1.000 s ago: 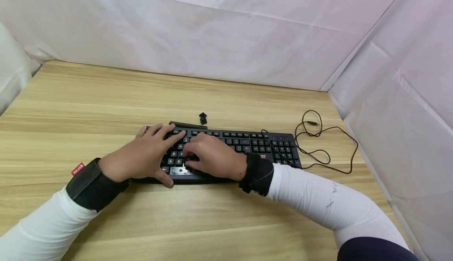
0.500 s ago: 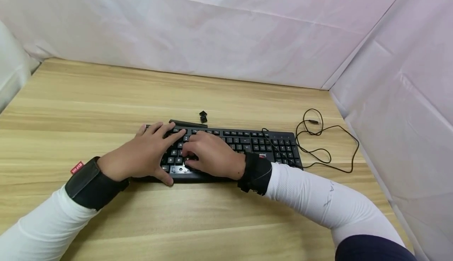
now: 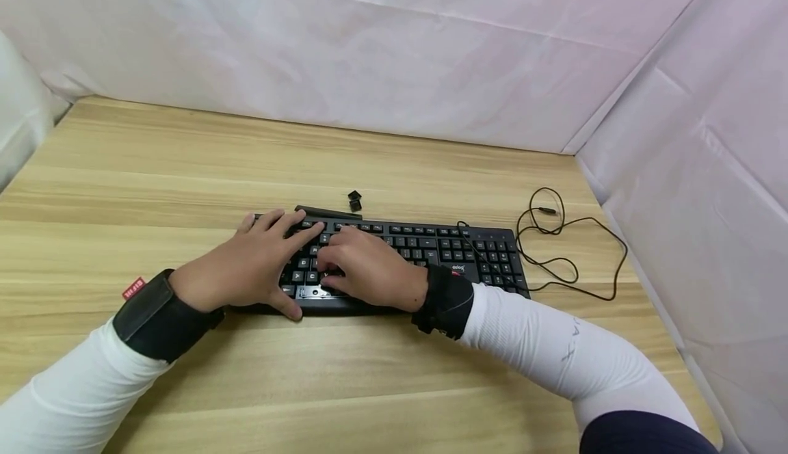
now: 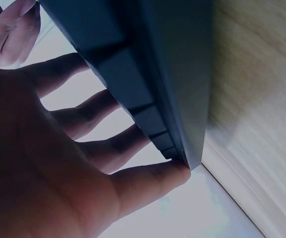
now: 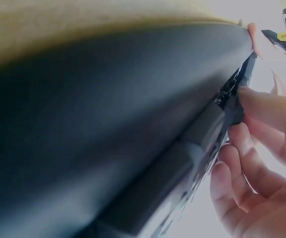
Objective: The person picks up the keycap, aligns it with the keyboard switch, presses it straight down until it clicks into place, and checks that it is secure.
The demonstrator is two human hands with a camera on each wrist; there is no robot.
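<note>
The left hand (image 3: 258, 266) is lying spread over the left end of the black keyboard (image 3: 425, 242), its thumb reaching to the near edge and its fingers stretching toward the far one. The right hand (image 3: 369, 269) is bending over the lower keys beside it; its thumb and forefinger seem to be pinching a small black key (image 5: 236, 117), though I can't tell whether that key is loose. An exposed strip (image 3: 312, 292) is showing near the thumb.

The keyboard is resting flat on the desk (image 3: 369, 385), looking light, stiff and likely to slide, so bracing it by its long edges makes sense. Its keys are probably slick and their clips brittle, best taken by the sides.

Just beyond the far edge, a long black bar (image 3: 329, 212) is lying, with two small black pieces (image 3: 355, 201) farther back. To the right, a thin cable (image 3: 546, 211) is looping over the wood.
</note>
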